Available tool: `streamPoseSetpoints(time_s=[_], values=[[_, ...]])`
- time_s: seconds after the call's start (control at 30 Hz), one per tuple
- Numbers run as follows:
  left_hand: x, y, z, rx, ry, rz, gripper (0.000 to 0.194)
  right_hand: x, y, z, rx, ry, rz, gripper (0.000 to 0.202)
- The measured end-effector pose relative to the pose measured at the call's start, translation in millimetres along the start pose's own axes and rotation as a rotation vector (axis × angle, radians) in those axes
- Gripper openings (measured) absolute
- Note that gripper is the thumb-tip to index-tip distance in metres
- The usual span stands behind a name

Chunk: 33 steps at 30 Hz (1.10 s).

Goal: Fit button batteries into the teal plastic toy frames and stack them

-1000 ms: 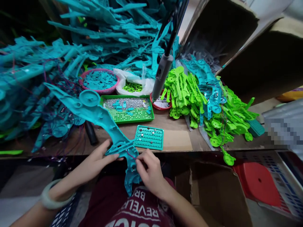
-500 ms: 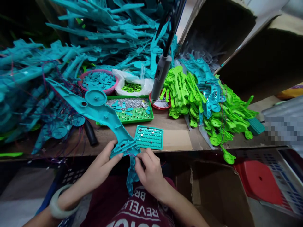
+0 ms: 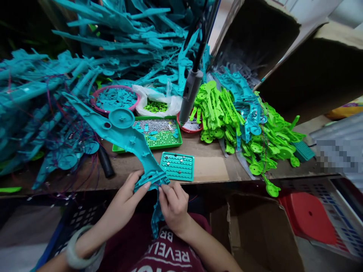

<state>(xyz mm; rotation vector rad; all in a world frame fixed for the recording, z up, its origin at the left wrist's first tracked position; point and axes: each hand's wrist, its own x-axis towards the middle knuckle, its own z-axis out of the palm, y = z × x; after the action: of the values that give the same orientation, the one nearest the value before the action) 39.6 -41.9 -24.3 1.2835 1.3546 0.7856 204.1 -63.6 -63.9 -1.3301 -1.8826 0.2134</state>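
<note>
A long curved blue plastic part slants over the table edge, its round disc end up at the left and its narrow end down by the shirt. My left hand is closed around its lower body, the thumb on top. Against its right side, my right hand is pinched at a thin dark wire on the part; the fingertips partly hide it. Just beyond my hands lies a small teal ridged tray with several small metal pieces.
A green tray of screws, a pink basket, a white bag and a red basket stand behind. A grey screwdriver hangs above. Blue parts pile left; green parts lie right.
The blue part's disc end has shifted slightly right and the part has tilted a little. Both hands keep their hold at nearly the same place.
</note>
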Motion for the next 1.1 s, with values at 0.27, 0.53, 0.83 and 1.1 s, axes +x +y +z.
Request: streamPoseSetpoints(time_s=[0.27, 0.53, 0.83, 1.1], values=[[4.7, -7.5, 7.8, -0.167, 0.013, -0.05, 0.041, 3.1, -3.9, -1.8, 0.067, -0.052, 0.043, 0.023], [5.0, -8.7, 17.4, -0.231, 0.079, -0.031, 0.042, 12.9, -8.4, -9.6, 0.227, -0.125, 0.239, 0.014], [10.7, -13.6, 24.0, -0.067, 0.163, 0.058, 0.039, 26.8, -15.0, -10.1, 0.187, 0.05, 0.286, 0.012], [0.5, -27.2, 27.1, 0.097, 0.182, 0.095, 0.041, 50.2, -2.3, -26.9, 0.351, -0.11, 0.211, 0.007]])
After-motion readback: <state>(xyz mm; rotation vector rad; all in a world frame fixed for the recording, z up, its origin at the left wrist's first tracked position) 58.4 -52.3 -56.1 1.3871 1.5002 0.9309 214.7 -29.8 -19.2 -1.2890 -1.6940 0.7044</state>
